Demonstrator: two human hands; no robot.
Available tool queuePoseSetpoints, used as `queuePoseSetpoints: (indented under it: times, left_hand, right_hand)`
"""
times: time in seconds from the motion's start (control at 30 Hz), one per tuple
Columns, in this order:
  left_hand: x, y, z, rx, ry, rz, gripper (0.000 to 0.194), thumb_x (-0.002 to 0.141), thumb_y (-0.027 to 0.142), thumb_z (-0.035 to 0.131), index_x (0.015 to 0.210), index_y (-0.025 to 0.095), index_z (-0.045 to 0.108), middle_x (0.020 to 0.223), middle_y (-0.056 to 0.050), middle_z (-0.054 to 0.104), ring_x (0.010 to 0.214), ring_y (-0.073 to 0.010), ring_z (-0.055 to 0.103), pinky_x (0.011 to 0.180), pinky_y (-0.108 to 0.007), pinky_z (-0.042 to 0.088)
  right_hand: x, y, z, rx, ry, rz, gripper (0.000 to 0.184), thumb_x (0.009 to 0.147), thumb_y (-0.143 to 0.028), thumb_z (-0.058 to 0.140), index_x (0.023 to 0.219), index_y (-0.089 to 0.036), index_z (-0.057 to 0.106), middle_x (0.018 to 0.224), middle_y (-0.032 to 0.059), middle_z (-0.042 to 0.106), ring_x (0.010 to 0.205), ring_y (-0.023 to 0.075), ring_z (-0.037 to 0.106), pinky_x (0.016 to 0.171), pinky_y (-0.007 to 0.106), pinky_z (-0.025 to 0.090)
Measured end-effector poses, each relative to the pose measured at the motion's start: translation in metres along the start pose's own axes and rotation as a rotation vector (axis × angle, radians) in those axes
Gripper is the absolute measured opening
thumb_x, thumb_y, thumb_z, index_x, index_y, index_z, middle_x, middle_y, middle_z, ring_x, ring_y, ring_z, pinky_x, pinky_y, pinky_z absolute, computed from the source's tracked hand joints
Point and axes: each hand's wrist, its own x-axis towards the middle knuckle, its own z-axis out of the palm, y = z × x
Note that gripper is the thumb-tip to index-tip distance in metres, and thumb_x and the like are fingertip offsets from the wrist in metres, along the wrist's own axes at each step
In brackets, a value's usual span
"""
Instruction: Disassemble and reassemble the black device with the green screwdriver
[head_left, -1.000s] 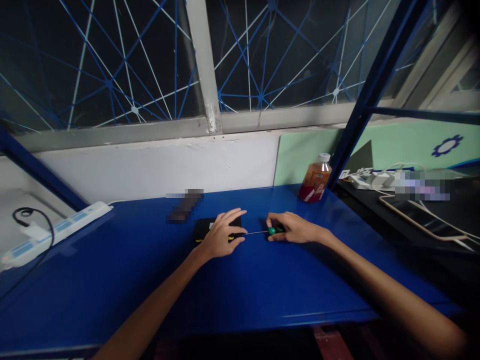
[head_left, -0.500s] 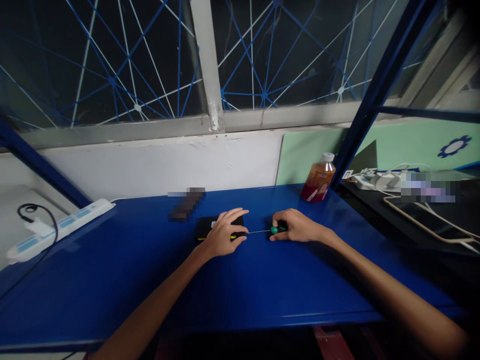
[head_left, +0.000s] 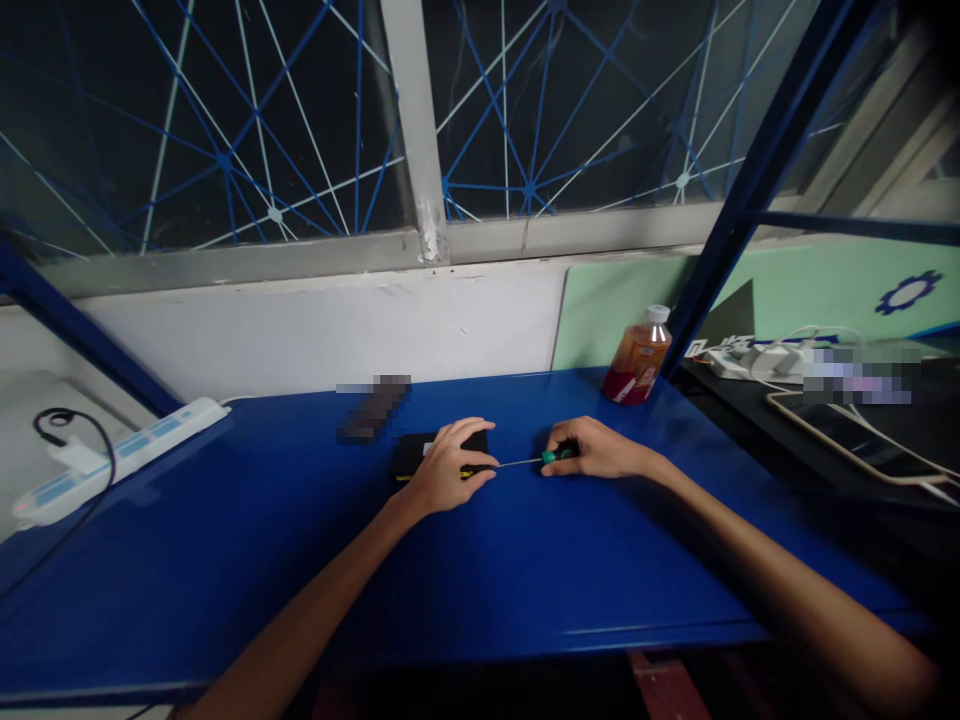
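My left hand (head_left: 448,467) lies over a flat black box (head_left: 410,455) with yellow along its near edge. Its thumb and forefinger curve around the box's right end, holding it against the table. In my right hand (head_left: 596,449) is a screwdriver (head_left: 548,457) with a green and black handle, pinched between thumb and fingers. The thin metal shaft points left, nearly level, to the box's right end. My left fingers hide the tip, so I cannot tell what it touches.
Beneath everything is a blue table (head_left: 480,580). A drink bottle (head_left: 639,357) stands at the back right, and a blurred dark object (head_left: 377,408) lies behind the box. A white power strip (head_left: 124,460) is at the left; a phone (head_left: 855,440) lies on the black surface at right.
My right thumb and fingers have shifted on the screwdriver handle and closed further over its green part. The left hand and the box stay almost where they were.
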Motion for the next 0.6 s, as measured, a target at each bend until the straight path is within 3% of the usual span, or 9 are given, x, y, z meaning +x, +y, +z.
queuePoseSetpoints:
  times: [0.2,0.43,0.6]
  left_hand:
    - [-0.0005,-0.0007,0.0008,0.003,-0.011,-0.004,0.013,0.084,0.025,0.066,0.094,0.028,0.074,0.138,-0.005,0.052,0.131,-0.0285,0.042,0.104,-0.053,0.036]
    - [0.0004,0.0025,-0.0026,0.011,-0.034,-0.024,0.014,0.086,0.025,0.061,0.092,0.027,0.074,0.137,-0.006,0.052,0.129,-0.0294,0.043,0.102,-0.055,0.037]
    - [0.0010,0.0063,-0.0007,0.006,0.025,-0.027,0.013,0.085,0.023,0.062,0.090,0.025,0.074,0.133,-0.007,0.055,0.126,-0.0296,0.047,0.101,-0.053,0.039]
  right_hand:
    - [0.0018,-0.0013,0.0037,-0.012,-0.009,0.028,0.032,0.074,-0.047,0.073,0.075,-0.017,0.062,0.062,-0.0045,0.053,0.056,0.0099,0.044,0.054,0.023,0.029]
    - [0.0015,-0.0020,0.0009,0.056,-0.048,0.017,0.032,0.074,-0.047,0.072,0.073,-0.017,0.062,0.062,-0.0048,0.052,0.056,0.0096,0.043,0.054,0.023,0.030]
    - [0.0004,-0.0026,-0.0012,0.052,-0.028,-0.006,0.032,0.075,-0.047,0.071,0.073,-0.017,0.061,0.062,-0.0050,0.050,0.056,0.0093,0.041,0.054,0.023,0.030]
